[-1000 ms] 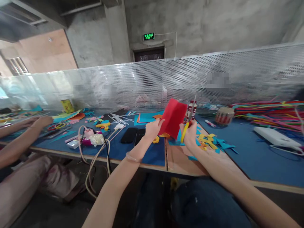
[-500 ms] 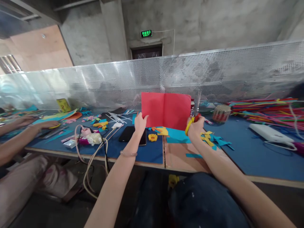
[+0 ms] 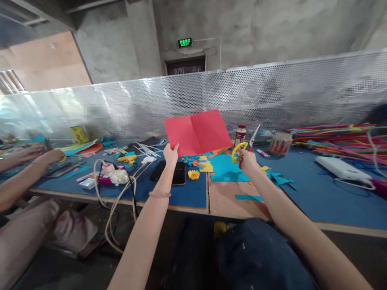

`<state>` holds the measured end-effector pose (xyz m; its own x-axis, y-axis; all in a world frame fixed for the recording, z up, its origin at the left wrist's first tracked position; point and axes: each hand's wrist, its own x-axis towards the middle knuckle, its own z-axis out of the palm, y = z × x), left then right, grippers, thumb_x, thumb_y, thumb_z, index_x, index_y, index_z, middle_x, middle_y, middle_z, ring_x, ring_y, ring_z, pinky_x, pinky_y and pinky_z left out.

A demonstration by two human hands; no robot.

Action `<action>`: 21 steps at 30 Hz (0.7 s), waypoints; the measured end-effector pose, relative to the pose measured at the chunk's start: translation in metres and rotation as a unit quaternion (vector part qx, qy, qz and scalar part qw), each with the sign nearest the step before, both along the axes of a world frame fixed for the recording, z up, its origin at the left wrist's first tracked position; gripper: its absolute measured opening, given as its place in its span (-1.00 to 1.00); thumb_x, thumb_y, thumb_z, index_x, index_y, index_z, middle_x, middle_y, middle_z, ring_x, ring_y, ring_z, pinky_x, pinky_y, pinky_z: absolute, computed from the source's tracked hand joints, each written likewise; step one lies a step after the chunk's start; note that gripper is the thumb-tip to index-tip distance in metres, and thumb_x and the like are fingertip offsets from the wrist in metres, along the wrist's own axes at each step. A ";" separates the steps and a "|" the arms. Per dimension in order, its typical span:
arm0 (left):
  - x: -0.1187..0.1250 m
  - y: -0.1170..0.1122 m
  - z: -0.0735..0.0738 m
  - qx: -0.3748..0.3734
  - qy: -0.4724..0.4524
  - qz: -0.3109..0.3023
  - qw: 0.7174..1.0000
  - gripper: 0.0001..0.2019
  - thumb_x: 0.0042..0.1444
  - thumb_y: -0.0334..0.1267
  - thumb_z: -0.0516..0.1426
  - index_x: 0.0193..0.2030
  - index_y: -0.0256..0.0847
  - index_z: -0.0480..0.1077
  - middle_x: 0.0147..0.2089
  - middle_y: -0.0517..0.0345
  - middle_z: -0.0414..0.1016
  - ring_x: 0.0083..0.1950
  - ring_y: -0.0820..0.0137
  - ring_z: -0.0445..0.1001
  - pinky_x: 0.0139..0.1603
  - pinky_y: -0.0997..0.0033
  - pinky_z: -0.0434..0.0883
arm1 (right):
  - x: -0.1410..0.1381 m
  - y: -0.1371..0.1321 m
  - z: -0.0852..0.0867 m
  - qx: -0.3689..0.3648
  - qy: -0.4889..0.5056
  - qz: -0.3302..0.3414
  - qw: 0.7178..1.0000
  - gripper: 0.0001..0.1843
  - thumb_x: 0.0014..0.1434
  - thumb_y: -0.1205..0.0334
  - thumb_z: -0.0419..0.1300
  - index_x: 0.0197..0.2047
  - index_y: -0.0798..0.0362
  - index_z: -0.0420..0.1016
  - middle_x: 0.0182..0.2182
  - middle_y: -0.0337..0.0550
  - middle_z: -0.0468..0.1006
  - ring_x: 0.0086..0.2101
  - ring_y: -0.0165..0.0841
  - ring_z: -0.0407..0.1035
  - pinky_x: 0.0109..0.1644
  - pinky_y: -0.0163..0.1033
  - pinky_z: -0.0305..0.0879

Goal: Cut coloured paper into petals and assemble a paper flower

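Observation:
My left hand point(image 3: 171, 155) is closed on the lower left corner of a sheet of red paper point(image 3: 208, 131), thumb in front. The sheet has a crease down its middle and is held up, tilted, above the table. My right hand point(image 3: 249, 161) grips a pair of scissors point(image 3: 254, 136) with yellow loops; the blades point up and away. The sheet's right corner lies close to the scissors' loops; I cannot tell whether they touch. Below the sheet are a blue sheet point(image 3: 228, 169), yellow and orange scraps, and a yellow flower-shaped piece point(image 3: 193, 175).
A dark-red bottle point(image 3: 240, 135) stands behind the scissors. A black phone-like slab point(image 3: 163, 172), cables point(image 3: 113, 209) and a glue gun point(image 3: 127, 159) are at left, pipe cleaners point(image 3: 332, 139) and a white power bank point(image 3: 344, 169) at right. Another person's hands point(image 3: 53, 156) work far left.
The red sheet has shifted left and tilted, its right edge moving away from my right hand. The bottle and the scissors' loops show more fully. My left hand has moved slightly left.

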<state>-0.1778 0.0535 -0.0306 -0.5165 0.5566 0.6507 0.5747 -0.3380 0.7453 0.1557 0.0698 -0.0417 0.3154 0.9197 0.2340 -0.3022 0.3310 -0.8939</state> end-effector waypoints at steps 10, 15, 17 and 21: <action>0.004 -0.010 0.006 0.053 0.011 0.027 0.998 -0.68 0.16 -0.07 0.06 -0.07 -0.23 0.41 -0.06 -0.08 0.54 -0.02 0.20 0.49 0.03 0.25 0.36 | -0.005 -0.013 0.006 0.046 0.093 0.208 0.973 -0.65 -0.18 0.29 0.43 -0.40 0.07 0.33 -0.43 -0.26 0.39 -0.55 -0.56 0.15 -0.60 -0.46 0.11; 0.006 -0.014 0.008 0.057 0.018 0.020 0.998 -0.66 0.17 -0.07 0.06 -0.04 -0.25 0.40 -0.05 -0.10 0.53 -0.01 0.22 0.49 0.04 0.26 0.36 | -0.007 -0.025 0.015 0.058 0.069 0.201 0.975 -0.65 -0.03 0.14 0.37 -0.41 0.04 0.23 -0.47 -0.32 0.27 -0.61 -0.58 -0.02 -0.67 -0.45 -0.01; 0.007 -0.014 0.009 0.053 0.017 0.017 0.998 -0.66 0.18 -0.07 0.06 -0.03 -0.25 0.40 -0.04 -0.09 0.53 0.00 0.23 0.48 0.06 0.27 0.36 | -0.007 -0.027 0.018 0.059 0.043 0.195 0.978 -0.62 0.05 0.03 0.32 -0.42 0.02 0.19 -0.52 -0.34 0.19 -0.63 -0.56 -0.07 -0.70 -0.43 -0.06; 0.009 -0.017 0.012 0.046 0.011 0.013 0.999 -0.66 0.17 -0.07 0.06 -0.03 -0.25 0.40 -0.02 -0.09 0.53 0.01 0.23 0.48 0.08 0.26 0.35 | -0.004 -0.027 0.020 0.040 0.011 0.227 0.973 -0.60 0.15 -0.05 0.20 -0.43 -0.01 0.10 -0.58 -0.41 -0.03 -0.65 -0.55 -0.16 -0.71 -0.45 -0.14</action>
<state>-0.1686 0.0363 -0.0184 -0.5155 0.4808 0.7093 0.6003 -0.3880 0.6993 0.1517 0.0426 -0.0213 -0.1136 0.9442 0.3092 -0.4523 0.2280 -0.8623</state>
